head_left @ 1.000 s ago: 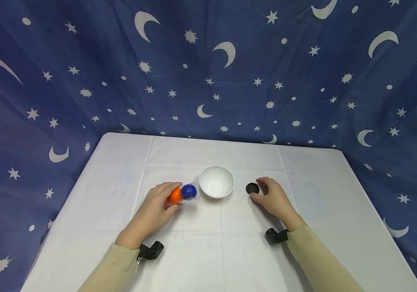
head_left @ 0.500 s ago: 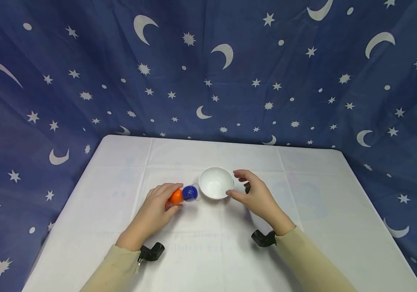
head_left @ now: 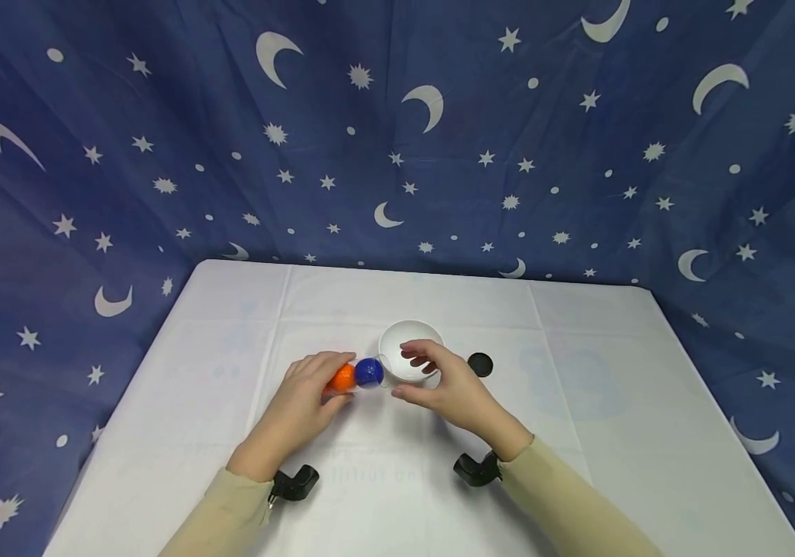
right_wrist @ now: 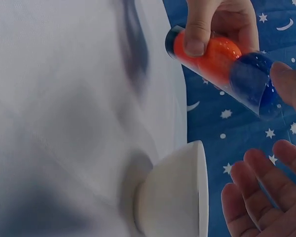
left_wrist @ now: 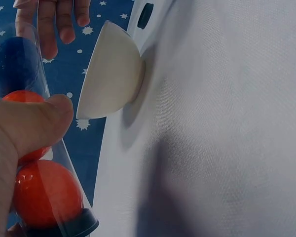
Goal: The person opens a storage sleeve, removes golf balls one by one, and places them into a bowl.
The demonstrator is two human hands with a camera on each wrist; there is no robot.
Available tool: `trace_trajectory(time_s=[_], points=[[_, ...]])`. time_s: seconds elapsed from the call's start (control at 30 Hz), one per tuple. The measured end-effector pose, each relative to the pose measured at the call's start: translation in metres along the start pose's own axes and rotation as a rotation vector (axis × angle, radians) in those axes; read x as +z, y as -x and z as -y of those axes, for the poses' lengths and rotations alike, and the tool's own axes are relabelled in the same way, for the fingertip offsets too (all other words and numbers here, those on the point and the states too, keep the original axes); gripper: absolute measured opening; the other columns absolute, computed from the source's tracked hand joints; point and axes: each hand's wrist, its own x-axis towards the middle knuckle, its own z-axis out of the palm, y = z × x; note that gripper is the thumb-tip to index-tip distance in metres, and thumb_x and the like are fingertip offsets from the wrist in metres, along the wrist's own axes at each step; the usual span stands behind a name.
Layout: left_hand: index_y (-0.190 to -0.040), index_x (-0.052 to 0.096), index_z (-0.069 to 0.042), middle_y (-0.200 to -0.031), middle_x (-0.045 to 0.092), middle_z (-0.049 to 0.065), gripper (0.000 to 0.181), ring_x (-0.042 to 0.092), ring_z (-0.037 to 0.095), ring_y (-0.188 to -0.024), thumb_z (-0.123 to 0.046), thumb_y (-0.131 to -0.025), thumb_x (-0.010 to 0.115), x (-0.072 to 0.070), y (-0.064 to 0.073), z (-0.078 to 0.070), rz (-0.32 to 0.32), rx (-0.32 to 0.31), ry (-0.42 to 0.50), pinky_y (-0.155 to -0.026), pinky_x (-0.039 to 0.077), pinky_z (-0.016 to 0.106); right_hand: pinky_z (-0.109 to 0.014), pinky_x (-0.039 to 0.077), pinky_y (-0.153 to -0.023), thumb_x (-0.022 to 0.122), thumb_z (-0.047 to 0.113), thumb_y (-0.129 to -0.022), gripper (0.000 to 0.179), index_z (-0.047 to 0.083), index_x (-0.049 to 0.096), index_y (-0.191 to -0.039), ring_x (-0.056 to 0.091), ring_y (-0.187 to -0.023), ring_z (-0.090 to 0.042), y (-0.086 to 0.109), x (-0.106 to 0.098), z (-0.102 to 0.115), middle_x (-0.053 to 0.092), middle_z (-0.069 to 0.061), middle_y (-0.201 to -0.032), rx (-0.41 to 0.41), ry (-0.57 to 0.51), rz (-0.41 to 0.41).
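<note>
My left hand [head_left: 300, 398] grips a clear plastic tube [right_wrist: 224, 84] lying near level above the table. A blue ball [head_left: 370, 373] sits toward its right end and orange balls [left_wrist: 47, 192] are behind it. A dark cap [left_wrist: 69, 224] covers the tube's left end. My right hand [head_left: 463, 394] is spread with relaxed fingers, partly over a white bowl [head_left: 400, 340], its thumb close to the tube's right end; whether they touch cannot be told. Nothing is seen in the right hand.
A loose black cap [head_left: 480, 364] lies on the white cloth just right of the bowl. The white-covered table [head_left: 578, 363] ends at a dark blue star-and-moon curtain [head_left: 467, 216]. Black wrist cameras [head_left: 477, 469] hang from both wrists.
My right hand has let go of the black cap, leaving it on the table, and moved left over the bowl toward the tube. The left hand has shifted slightly right with the tube.
</note>
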Motion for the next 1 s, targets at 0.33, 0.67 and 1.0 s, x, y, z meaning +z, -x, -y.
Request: trace_trajectory(time_s=[0.33, 0.67, 1.0], points=[[-0.132, 0.058, -0.015, -0.122, 0.059, 0.002, 0.059, 0.053, 0.024, -0.113, -0.02, -0.078, 0.082, 0.0029, -0.0009, -0.0014, 0.002, 0.018, -0.027, -0.101, 0.034, 0.041, -0.043, 0.05, -0.087, 0.079, 0.042, -0.078, 0.06, 0.016, 0.057, -0.128, 0.063, -0.098, -0.025, -0.0004, 0.0078, 0.0046, 0.066, -0.003, -0.112, 0.012, -0.057, 0.056], [-0.131, 0.059, -0.014, -0.119, 0.06, 0.002, 0.059, 0.053, 0.024, -0.112, -0.019, -0.077, 0.083, 0.0024, -0.0045, -0.002, -0.002, 0.04, -0.05, -0.1, 0.034, 0.041, -0.044, 0.051, -0.084, 0.077, 0.043, -0.081, 0.052, 0.015, 0.061, -0.122, 0.064, -0.092, -0.014, -0.0022, 0.0098, 0.0014, 0.068, -0.002, -0.104, 0.013, -0.058, 0.052], [-0.13, 0.06, -0.014, -0.118, 0.061, 0.003, 0.058, 0.052, 0.025, -0.112, -0.016, -0.077, 0.083, 0.0012, -0.0091, -0.0017, -0.03, 0.076, -0.067, -0.1, 0.032, 0.042, -0.047, 0.052, -0.082, 0.076, 0.045, -0.081, 0.053, 0.016, 0.061, -0.123, 0.062, -0.089, -0.009, -0.0031, 0.0104, -0.0018, 0.067, 0.003, -0.103, 0.041, -0.056, 0.041]])
